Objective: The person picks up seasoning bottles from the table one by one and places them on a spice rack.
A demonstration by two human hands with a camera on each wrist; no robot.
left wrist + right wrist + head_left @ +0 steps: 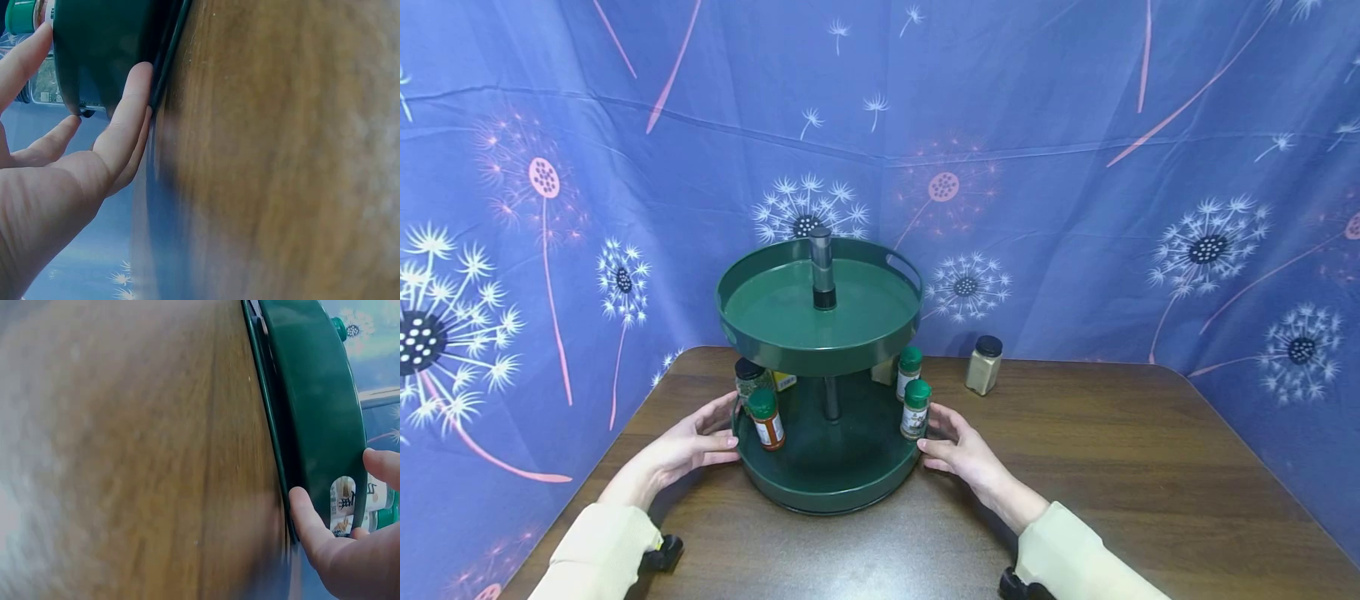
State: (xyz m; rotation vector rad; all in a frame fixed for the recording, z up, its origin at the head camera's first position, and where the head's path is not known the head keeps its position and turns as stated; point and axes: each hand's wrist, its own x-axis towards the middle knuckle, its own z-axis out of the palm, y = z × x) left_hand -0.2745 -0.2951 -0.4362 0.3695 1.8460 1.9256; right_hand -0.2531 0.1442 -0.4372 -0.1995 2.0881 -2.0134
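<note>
A green two-tier round tray stand [820,350] with a grey centre post stands on the wooden table. My left hand [700,442] grips the lower tier's left side, its thumb at the rim and fingers against the outer wall. On the right side, my right hand [966,458] holds the same tier, thumb on the rim and a finger low at the base. Inside the lower tier, a green-capped red spice jar [767,421] and a black-capped jar [751,379] stand near my left hand. Two green-capped jars, one nearer [915,410] and one behind [908,371], stand near my right.
A black-capped jar [983,367] of pale powder stands on the table [1120,467], behind and right of the stand. Partly hidden under the upper tier is a yellow item [785,381]. A blue dandelion-patterned cloth [1045,208] hangs behind the table.
</note>
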